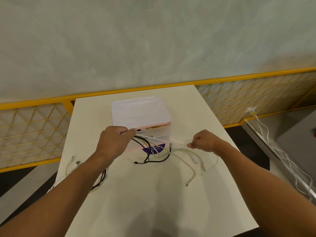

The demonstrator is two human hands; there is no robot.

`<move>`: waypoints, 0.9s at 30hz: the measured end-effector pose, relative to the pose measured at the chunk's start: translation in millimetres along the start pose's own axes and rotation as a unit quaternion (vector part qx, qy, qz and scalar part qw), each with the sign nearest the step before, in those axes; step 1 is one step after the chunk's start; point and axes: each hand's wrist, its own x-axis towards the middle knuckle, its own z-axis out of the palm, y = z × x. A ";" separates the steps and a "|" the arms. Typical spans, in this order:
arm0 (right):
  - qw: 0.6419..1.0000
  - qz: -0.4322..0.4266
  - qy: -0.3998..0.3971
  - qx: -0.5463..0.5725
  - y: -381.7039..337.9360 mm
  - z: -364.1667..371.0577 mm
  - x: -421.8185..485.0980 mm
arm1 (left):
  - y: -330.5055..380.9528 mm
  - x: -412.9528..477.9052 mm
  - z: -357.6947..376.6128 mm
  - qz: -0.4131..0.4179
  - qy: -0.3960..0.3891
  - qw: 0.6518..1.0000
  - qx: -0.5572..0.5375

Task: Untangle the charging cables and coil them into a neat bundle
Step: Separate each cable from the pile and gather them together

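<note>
Several white and black charging cables lie tangled on the white table (153, 202). My left hand (113, 142) grips a bunch of them above the table, in front of a storage box. A white cable (160, 139) stretches taut from that hand to my right hand (202, 141), which pinches its other end. A black cable (153, 160) loops down from my left hand and lies on the table, its metal-tipped end near the taut cable. Loose white cable ends (193, 166) trail toward the front right. More cable runs under my left forearm.
A translucent drawer box (140, 113) with a white top stands at the back middle of the table. A yellow mesh fence (256, 93) runs behind the table. White cables (280, 154) hang from a socket at the right, off the table.
</note>
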 end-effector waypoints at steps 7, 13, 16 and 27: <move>0.997 0.046 0.020 -0.061 19.0 -1.7 10.7 | -1.2 1.8 -5.5 0.003 0.013 1.000 -0.007; 0.989 0.091 0.041 -0.112 39.0 0.9 20.0 | -3.1 2.5 -8.8 -0.004 0.018 1.000 -0.009; 0.985 0.107 0.060 -0.122 46.4 1.4 24.1 | -3.7 2.6 -9.8 -0.008 0.022 1.000 -0.008; 0.967 0.165 0.124 -0.151 73.6 2.0 15.3 | -2.5 3.7 -18.3 -0.009 0.047 0.999 -0.016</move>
